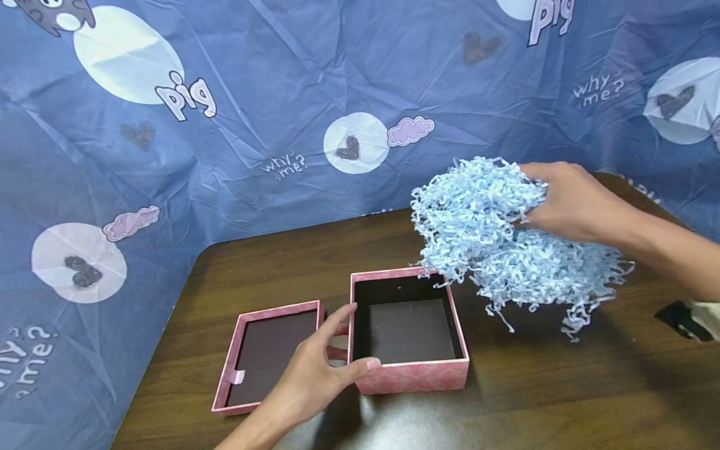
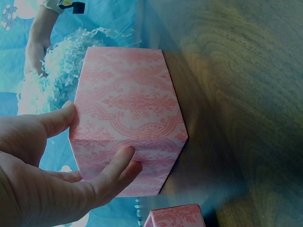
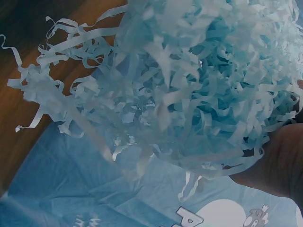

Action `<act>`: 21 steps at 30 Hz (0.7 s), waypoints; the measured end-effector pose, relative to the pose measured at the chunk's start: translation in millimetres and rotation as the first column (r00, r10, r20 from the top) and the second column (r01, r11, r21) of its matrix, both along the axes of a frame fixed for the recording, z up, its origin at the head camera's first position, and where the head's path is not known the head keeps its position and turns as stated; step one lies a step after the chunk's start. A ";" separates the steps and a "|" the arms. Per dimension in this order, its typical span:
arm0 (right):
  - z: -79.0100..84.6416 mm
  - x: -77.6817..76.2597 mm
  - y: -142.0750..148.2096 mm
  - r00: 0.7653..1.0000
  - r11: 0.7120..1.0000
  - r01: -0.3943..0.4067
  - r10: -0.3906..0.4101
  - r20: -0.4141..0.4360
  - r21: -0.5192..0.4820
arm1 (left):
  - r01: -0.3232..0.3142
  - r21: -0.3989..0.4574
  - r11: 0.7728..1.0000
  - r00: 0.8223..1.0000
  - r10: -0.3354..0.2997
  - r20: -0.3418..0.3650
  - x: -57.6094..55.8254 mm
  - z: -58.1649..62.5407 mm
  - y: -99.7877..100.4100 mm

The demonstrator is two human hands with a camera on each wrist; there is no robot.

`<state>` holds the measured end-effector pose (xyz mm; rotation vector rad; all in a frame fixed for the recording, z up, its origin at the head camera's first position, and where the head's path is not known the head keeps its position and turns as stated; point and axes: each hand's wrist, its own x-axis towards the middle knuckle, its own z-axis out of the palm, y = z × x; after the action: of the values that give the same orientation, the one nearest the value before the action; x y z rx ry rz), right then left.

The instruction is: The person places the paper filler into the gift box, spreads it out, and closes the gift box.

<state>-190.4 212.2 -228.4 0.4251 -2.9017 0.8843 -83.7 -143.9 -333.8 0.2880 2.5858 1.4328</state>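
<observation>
A pink patterned box [image 1: 413, 377] stands uncovered on the table, its dark inside showing bare. My left hand [image 1: 315, 365] holds it by its left side: the thumb lies on the front rim near the corner, and the other fingers spread along the left wall, as the left wrist view also shows. Over the table to the right, my right hand [image 1: 574, 200] grips a big fluffy bundle of light-blue shredded paper [image 1: 478, 212], most of its fingers buried in it. Loose strands dangle from the bundle, and its left part overlaps the box's back right corner in the head view.
To the left of the box lies its pink-edged lid [image 1: 275, 356], dark inside face up, with a small light ribbon tab [image 1: 237, 377]. The brown wooden table [image 1: 253, 272] ends at a blue printed cloth [image 1: 253, 200] hung behind it.
</observation>
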 end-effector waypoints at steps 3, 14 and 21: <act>-0.4 -0.1 -6.1 1.000 1.000 -0.011 0.011 0.014 -0.002 | -0.002 0.000 1.000 1.000 0.002 0.000 0.2 -0.1 0.2; -5.1 5.3 -39.4 0.994 0.993 -0.107 0.108 0.021 -0.047 | 0.000 -0.004 1.000 1.000 0.000 -0.011 0.7 -0.6 0.2; -7.8 8.3 -56.6 0.988 0.988 -0.150 0.151 0.028 -0.048 | 0.002 -0.002 1.000 1.000 -0.002 0.005 0.0 -0.2 -0.1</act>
<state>-182.1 155.6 -236.2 0.6392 -2.9021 0.9833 -83.7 -144.0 -334.0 0.2869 2.5825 1.4280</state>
